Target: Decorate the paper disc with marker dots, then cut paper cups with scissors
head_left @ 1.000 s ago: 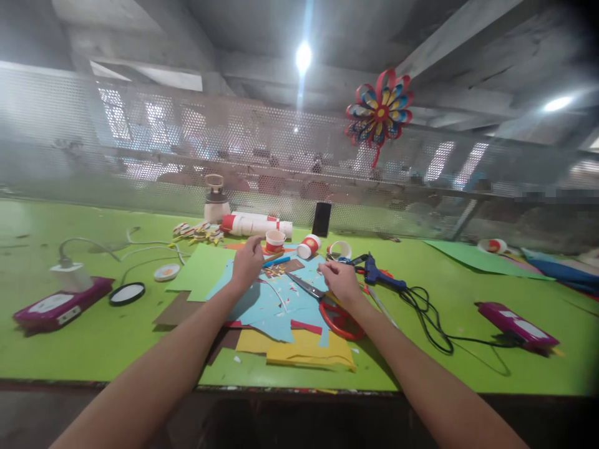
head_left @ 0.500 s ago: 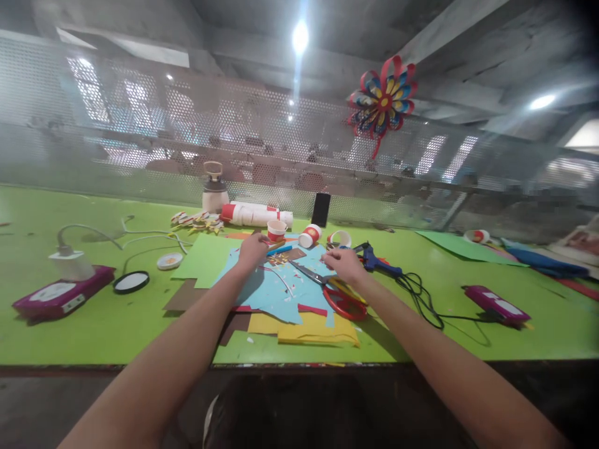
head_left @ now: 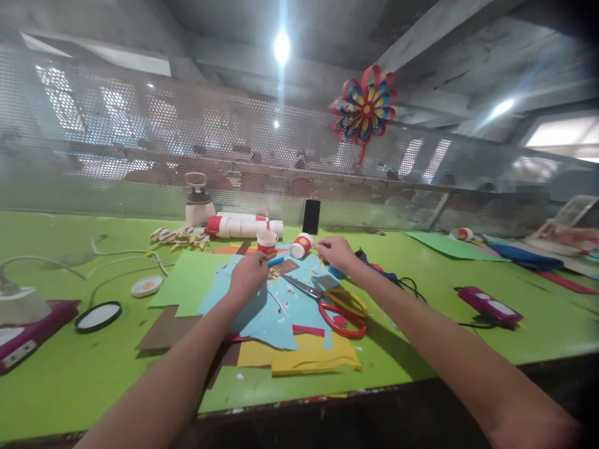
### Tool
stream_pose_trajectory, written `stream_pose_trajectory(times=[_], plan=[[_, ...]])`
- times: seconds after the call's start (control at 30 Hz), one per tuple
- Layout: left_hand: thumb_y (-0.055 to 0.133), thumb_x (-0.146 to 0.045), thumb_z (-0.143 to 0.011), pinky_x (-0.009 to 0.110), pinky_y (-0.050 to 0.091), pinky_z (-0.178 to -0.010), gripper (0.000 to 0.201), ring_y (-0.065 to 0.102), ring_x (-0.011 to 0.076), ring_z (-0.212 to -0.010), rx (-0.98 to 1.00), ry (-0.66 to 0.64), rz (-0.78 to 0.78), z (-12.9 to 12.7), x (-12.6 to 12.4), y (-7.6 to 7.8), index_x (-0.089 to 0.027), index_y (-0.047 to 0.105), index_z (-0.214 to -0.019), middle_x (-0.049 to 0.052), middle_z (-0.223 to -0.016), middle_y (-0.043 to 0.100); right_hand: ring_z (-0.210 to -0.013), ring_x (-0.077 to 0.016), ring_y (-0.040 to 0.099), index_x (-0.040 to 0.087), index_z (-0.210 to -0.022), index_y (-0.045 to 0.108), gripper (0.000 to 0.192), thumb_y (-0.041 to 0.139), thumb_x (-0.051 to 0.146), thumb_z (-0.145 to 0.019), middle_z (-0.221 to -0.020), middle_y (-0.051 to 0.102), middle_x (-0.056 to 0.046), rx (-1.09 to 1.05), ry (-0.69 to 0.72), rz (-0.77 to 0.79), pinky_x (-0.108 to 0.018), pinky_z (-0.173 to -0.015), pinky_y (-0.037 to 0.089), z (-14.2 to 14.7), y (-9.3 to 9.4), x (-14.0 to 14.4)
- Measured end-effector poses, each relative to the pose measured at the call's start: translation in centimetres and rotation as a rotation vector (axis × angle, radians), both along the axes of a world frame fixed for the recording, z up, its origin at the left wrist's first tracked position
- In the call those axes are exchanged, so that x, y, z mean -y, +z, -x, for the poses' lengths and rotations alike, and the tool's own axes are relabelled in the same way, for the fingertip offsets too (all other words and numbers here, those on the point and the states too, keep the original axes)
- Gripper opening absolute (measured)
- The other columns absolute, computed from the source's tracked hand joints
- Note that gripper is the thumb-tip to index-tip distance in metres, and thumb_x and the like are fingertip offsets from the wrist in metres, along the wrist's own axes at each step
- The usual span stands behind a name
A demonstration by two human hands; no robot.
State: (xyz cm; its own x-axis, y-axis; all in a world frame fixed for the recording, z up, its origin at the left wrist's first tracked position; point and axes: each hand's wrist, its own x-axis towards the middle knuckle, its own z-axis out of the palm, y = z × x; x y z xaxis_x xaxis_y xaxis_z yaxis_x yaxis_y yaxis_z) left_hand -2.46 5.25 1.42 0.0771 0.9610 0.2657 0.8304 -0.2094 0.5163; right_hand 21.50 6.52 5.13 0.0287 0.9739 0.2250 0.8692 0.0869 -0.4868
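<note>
My left hand point(head_left: 248, 274) is low over the light blue paper point(head_left: 253, 321), its fingers curled together beside a blue pen point(head_left: 276, 262). What they hold, if anything, is hidden. My right hand point(head_left: 337, 254) is raised right of a tipped red-and-white paper cup point(head_left: 301, 246), thumb and fingertips pinched; anything between them is too small to name. An upright paper cup point(head_left: 267, 241) stands behind my left hand. Scissors point(head_left: 334, 305) with red and yellow handles lie between my forearms, among paper scraps. Partly behind my right wrist is a blue glue gun point(head_left: 381, 272).
Green sheets point(head_left: 180, 280) and yellow paper point(head_left: 313, 360) surround the blue one. White paper tubes point(head_left: 248, 226), a pot point(head_left: 199, 206) and a phone point(head_left: 311, 216) stand behind. Purple power strips point(head_left: 489, 305) with cords lie on both sides. A paper flower point(head_left: 366, 111) rises above the mesh partition.
The view has shifted, so the table sits lower and further left. My right hand has lifted toward the tipped cup, covering the cup ring beside it. My left hand has drawn back from the upright cup.
</note>
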Motion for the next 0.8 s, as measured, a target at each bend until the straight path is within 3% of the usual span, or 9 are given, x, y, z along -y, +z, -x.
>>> stream_pose_trajectory(times=[0.23, 0.37, 0.6, 0.8], plan=[[0.056, -0.034, -0.093, 0.040, 0.053, -0.084, 0.024, 0.064, 0.0182, -0.092, -0.059, -0.038, -0.068, -0.4, 0.7, 0.1, -0.014, 0.063, -0.102, 0.006, -0.101, 0.066, -0.104, -0.0220, 0.062, 0.018, -0.123, 0.057, 0.033, 0.058, 0.033, -0.093, -0.125, 0.059, -0.010, 0.171, -0.092, -0.085, -0.043, -0.087, 0.053, 3.8, 0.8, -8.1], [0.053, -0.027, -0.093, 0.035, 0.049, -0.080, 0.017, 0.064, 0.0191, -0.088, -0.032, -0.031, -0.108, -0.5, 0.6, 0.0, -0.016, 0.066, -0.093, 0.006, -0.092, 0.068, -0.104, -0.0219, 0.062, 0.018, -0.122, 0.058, 0.033, 0.059, 0.032, -0.093, -0.124, 0.059, -0.010, 0.173, -0.133, -0.042, -0.042, -0.086, 0.053, 4.1, 0.4, -10.6], [0.051, -0.017, -0.084, 0.031, 0.042, -0.071, 0.018, 0.064, 0.0250, -0.086, 0.098, -0.063, -0.140, -0.7, 0.7, -0.4, -0.019, 0.069, -0.080, 0.009, -0.086, 0.070, -0.104, -0.0221, 0.062, 0.019, -0.122, 0.058, 0.032, 0.059, 0.032, -0.092, -0.123, 0.060, -0.009, -0.019, -0.088, -0.058, -0.041, -0.086, 0.053, 3.4, -0.3, -10.1], [0.060, -0.023, -0.079, 0.035, 0.045, -0.079, 0.026, 0.063, 0.0254, -0.088, 0.417, -0.077, -0.131, -0.8, -0.3, -1.1, -0.016, 0.066, -0.103, 0.010, -0.091, 0.068, -0.102, -0.0220, 0.063, 0.017, -0.122, 0.057, 0.034, 0.059, 0.033, -0.092, -0.123, 0.060, -0.009, -0.320, 0.023, -0.185, -0.043, -0.084, 0.054, 3.6, 0.6, -6.0]])
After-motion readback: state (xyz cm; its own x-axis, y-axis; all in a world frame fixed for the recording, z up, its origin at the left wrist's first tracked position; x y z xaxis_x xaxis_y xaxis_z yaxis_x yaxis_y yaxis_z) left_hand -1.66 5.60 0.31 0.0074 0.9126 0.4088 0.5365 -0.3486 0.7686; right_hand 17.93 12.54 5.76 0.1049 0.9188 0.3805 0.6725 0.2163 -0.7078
